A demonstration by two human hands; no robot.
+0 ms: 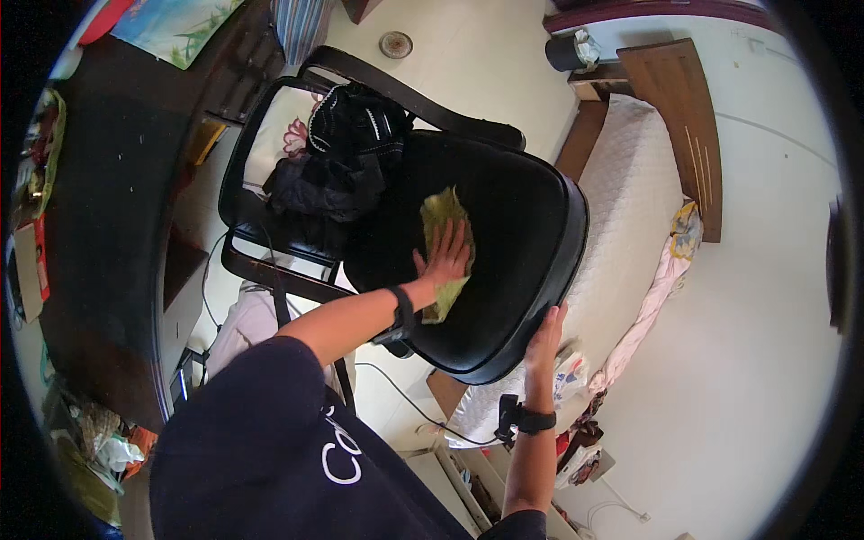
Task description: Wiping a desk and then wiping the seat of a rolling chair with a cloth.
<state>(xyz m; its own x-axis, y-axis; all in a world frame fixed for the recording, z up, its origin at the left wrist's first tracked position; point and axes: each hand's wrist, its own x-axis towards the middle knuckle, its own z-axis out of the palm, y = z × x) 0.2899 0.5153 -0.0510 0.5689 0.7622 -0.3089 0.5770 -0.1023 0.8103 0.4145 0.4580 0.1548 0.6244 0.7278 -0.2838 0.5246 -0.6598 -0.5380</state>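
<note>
1. Pale tiled floor (477,54) fills the upper centre of the frame
2. Mid-frame, the left hand (445,256) presses flat, fingers spread, on a green cloth (441,216) on the black chair back (504,261)
3. The right hand (544,333) grips the chair's lower right edge

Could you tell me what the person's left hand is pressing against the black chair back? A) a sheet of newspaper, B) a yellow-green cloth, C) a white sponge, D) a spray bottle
B: the left hand lies flat, fingers spread, on a yellow-green cloth spread over the black chair back, while the right hand grips the chair's lower edge.
</note>
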